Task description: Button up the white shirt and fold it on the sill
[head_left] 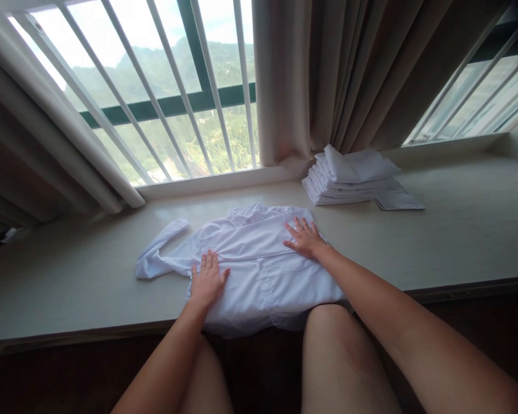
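Observation:
A white collared shirt (250, 247) lies spread on the window ledge, its collar toward the window and its lower end hanging over the front edge. One sleeve (155, 256) sticks out on the left, bent back on itself. On the shirt's left side rests my left hand (209, 280), flat with fingers stretched. My right hand (304, 237) presses flat near the right shoulder, fingers spread. Neither hand grips the cloth. The other sleeve is not seen; it may be under the shirt or my right arm.
A stack of folded white cloth (349, 178) sits at the back right of the pale ledge (457, 230), against the curtain (285, 80). Behind is a barred window (176, 103), with another curtain (60, 126) at left. My knees (336, 328) are at the ledge's front edge.

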`<act>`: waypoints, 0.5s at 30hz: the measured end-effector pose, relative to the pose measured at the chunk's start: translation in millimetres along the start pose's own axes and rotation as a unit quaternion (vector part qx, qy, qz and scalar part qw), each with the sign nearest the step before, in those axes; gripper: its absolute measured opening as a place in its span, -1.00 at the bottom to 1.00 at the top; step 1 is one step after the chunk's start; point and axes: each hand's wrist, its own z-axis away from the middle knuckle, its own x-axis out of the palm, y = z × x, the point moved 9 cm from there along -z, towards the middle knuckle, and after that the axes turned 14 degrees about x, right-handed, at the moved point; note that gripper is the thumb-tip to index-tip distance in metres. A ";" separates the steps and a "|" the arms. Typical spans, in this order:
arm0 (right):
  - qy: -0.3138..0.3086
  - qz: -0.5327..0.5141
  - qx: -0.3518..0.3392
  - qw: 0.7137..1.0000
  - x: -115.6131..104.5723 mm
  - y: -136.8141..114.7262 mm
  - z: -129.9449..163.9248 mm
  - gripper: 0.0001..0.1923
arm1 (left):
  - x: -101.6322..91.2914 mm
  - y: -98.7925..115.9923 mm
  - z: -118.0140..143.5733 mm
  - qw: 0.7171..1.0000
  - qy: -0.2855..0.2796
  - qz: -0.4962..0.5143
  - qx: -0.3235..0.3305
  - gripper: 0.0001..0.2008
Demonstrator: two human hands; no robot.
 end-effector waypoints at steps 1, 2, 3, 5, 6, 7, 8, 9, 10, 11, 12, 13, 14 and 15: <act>0.002 0.004 -0.001 1.000 -0.4 0.1 -0.1 -0.08 | -0.4 -1.4 7.3 1.000 -0.001 0.013 0.007 -0.23; 0.000 0.009 0.000 1.000 -1.1 0.0 0.0 -0.08 | -2.7 -2.3 12.8 0.999 0.004 0.030 0.022 -0.25; -0.003 0.014 0.000 1.000 -2.1 -0.6 0.6 -0.09 | -7.5 -3.0 16.9 0.998 0.019 0.048 0.044 -0.29; -0.012 0.026 0.002 1.000 -6.1 -4.8 3.9 -0.11 | -23.4 -8.8 23.5 0.989 0.081 0.092 0.078 -0.38; -0.012 0.030 0.002 0.999 -9.4 -9.3 7.2 -0.12 | -33.3 -17.6 27.7 0.983 0.126 0.115 0.074 -0.45; -0.008 0.032 -0.001 0.999 -13.9 -16.0 11.8 -0.13 | -42.8 -30.6 33.1 0.974 0.174 0.134 0.052 -0.51; 0.001 0.034 -0.006 0.999 -18.9 -25.1 17.9 -0.16 | -50.8 -47.5 40.2 0.964 0.220 0.148 0.014 -0.56; 0.014 0.034 -0.013 0.999 -24.4 -36.4 25.5 -0.18 | -56.7 -67.0 49.0 0.952 0.260 0.155 -0.035 -0.60; 0.030 0.030 -0.017 0.999 -30.1 -49.2 34.5 -0.21 | -60.7 -87.6 58.9 0.939 0.292 0.157 -0.088 -0.61; 0.044 0.024 -0.021 0.999 -35.2 -63.2 44.8 -0.24 | -63.6 -108.0 69.2 0.925 0.317 0.154 -0.139 -0.61; 0.060 0.009 -0.019 0.998 -40.1 -77.0 56.2 -0.27 | -65.6 -127.8 78.8 0.912 0.335 0.152 -0.184 -0.60; 0.067 -0.011 -0.011 0.998 -43.0 -90.1 68.1 -0.29 | -67.2 -147.3 87.6 0.896 0.350 0.152 -0.226 -0.60; 0.064 -0.036 -0.005 0.997 -42.9 -103.0 80.5 -0.31 | -68.7 -165.8 94.4 0.882 0.360 0.156 -0.262 -0.60; 0.062 -0.065 0.004 0.996 -41.7 -114.9 93.3 -0.34 | -70.5 -182.7 98.4 0.870 0.366 0.160 -0.289 -0.61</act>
